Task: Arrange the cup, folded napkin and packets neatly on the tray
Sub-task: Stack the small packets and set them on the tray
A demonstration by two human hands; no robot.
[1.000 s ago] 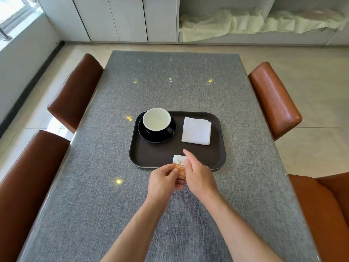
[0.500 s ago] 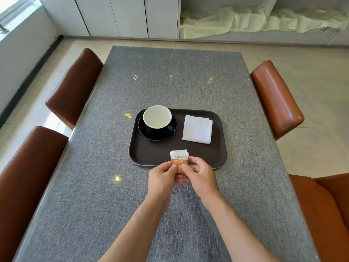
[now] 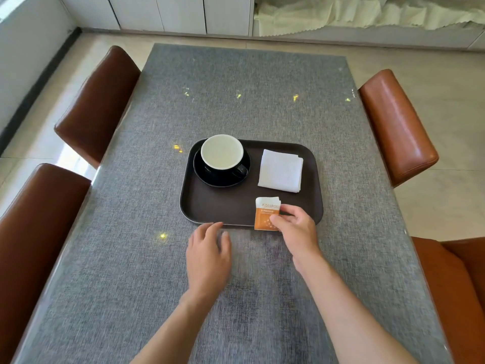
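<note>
A dark brown tray (image 3: 210,208) lies in the middle of the grey table. On its far left stands a black cup (image 3: 222,153) with a white inside, on a black saucer (image 3: 207,177). A folded white napkin (image 3: 280,171) lies at the tray's far right. My right hand (image 3: 296,227) pinches a small stack of orange and white packets (image 3: 266,214) over the tray's near edge, below the napkin. My left hand (image 3: 208,254) hovers over the table just in front of the tray, fingers apart and holding nothing.
Brown leather chairs stand along both sides: two on the left (image 3: 97,106) (image 3: 34,232), two on the right (image 3: 396,127) (image 3: 456,290). White cabinets (image 3: 157,11) and a pale cloth on a shelf (image 3: 367,14) lie beyond the table's far end.
My left hand let go of the packets and drew back to the left with its fingers spread. My right hand carried the packets to the right, onto the tray's near edge.
</note>
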